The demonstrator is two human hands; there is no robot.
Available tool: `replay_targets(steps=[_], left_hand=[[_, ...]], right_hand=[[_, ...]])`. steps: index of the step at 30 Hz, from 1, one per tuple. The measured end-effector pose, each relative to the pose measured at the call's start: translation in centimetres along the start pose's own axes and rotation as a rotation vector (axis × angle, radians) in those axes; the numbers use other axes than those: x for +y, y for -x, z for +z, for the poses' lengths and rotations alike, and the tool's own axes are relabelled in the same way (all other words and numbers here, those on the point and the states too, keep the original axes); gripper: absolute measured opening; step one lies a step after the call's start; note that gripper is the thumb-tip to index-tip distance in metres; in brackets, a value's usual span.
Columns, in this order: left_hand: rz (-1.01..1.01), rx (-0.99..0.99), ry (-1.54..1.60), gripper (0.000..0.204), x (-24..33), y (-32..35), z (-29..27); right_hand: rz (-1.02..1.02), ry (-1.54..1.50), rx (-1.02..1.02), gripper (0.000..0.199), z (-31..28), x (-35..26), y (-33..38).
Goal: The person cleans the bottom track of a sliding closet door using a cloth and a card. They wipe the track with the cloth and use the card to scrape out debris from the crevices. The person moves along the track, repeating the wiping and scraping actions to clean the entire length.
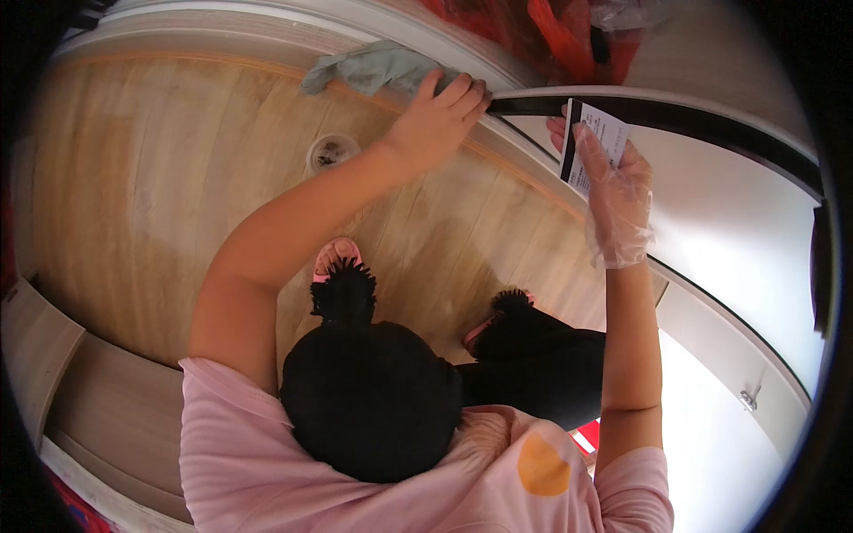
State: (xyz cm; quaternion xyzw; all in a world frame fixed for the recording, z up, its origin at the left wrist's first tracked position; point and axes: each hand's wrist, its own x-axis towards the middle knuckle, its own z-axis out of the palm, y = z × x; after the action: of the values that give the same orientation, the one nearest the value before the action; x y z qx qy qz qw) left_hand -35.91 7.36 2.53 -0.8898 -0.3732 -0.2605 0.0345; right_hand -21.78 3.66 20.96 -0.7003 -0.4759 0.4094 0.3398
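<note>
Near the top, my left hand [428, 126] is bare, its fingers bent over one end of a crumpled grey-green cloth [373, 67]. That end lies by the pale frame, where a dark edge strip [711, 126] starts. A clear plastic glove covers my right hand [619, 200]. Between its thumb and fingers is a white printed card [608, 131] with a black band along one side. The card is tilted and overlaps the dark strip and the pale panel below it. Part of the fingers is hidden behind the card.
On the wooden floor [213, 169] stands a small round clear container [313, 156] with dark bits inside. Red plastic bags [569, 40] lie beyond the frame. A white door or panel [746, 209] borders my right side, with a small metal latch [749, 400]. My feet wear pink sandals [336, 253].
</note>
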Motion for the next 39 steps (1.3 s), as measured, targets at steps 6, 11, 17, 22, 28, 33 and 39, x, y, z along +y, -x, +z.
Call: replay_targets(steps=[6, 11, 17, 22, 28, 33, 39], left_hand=[[-0.001, 0.010, 0.150, 0.046, -0.8, 0.1, -0.1], [-0.006, -0.024, 0.217, 0.048, -1.4, 0.2, -0.5], [0.025, -0.035, 0.103, 0.049, -1.6, 0.6, -0.9], [0.016, -0.034, 0.086, 0.049, -1.6, 0.6, -0.9], [0.031, -0.038, 0.187, 0.045, -2.4, 0.5, -0.8], [0.030, -0.030, 0.250, 0.043, -3.0, 0.7, -1.1], [0.064, 0.037, 0.220, 0.037, -3.0, 1.1, -1.1]], right_hand=[[-0.003, -0.003, -0.015, 0.024, 0.5, -0.4, 0.0], [-0.064, -0.041, -0.049, 0.024, 0.8, -0.2, -0.4], [-0.064, 0.098, -0.047, 0.023, 0.8, -0.4, -0.6], [-0.075, 0.063, -0.040, 0.022, 0.9, -0.3, -0.6], [-0.102, 0.107, -0.034, 0.022, 1.0, -0.4, -0.7], [-0.107, 0.066, -0.014, 0.021, 1.3, -0.3, -0.8], [-0.089, 0.001, 0.005, 0.022, 1.9, -0.2, -0.9]])
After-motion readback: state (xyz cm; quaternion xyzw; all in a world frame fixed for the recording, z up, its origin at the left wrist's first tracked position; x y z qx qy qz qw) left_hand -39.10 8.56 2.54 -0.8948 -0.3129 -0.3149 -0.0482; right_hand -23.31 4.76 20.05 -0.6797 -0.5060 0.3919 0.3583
